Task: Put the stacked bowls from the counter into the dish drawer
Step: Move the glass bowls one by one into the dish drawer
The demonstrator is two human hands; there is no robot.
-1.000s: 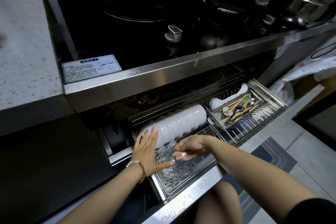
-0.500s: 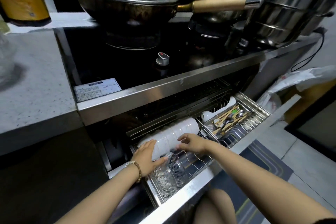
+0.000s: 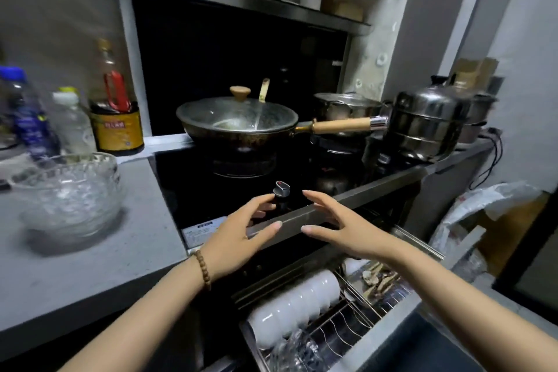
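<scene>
On the head view's near side, the dish drawer (image 3: pixel 388 331) stands pulled out under the stove. Its wire rack holds a row of white bowls (image 3: pixel 297 306) lying on edge at the left. A clear glass bowl (image 3: pixel 294 352) lies just near of them. A cutlery tray (image 3: pixel 381 280) with spoons and chopsticks fills the right end.

The stacked glass bowls (image 3: pixel 70 194) sit on the grey counter (image 3: pixel 99 266) at far left, well apart from the drawer and from both hands.

The left hand (image 3: pixel 238 238), with a bead bracelet (image 3: pixel 203 269) at the wrist, and the right hand (image 3: pixel 341 226) hover over the stove's front edge. Their palms face each other with the fingers spread, they are a little apart, and they hold nothing.

On the stove, a lidded wok (image 3: pixel 238 122) has a wooden handle, and a steel steamer pot (image 3: pixel 428 125) stands to its right.

A yellow-labelled bottle (image 3: pixel 116 127) stands at far left, its print blurred. A white sticker (image 3: pixel 199 231) on the hob carries writing too small to read.
</scene>
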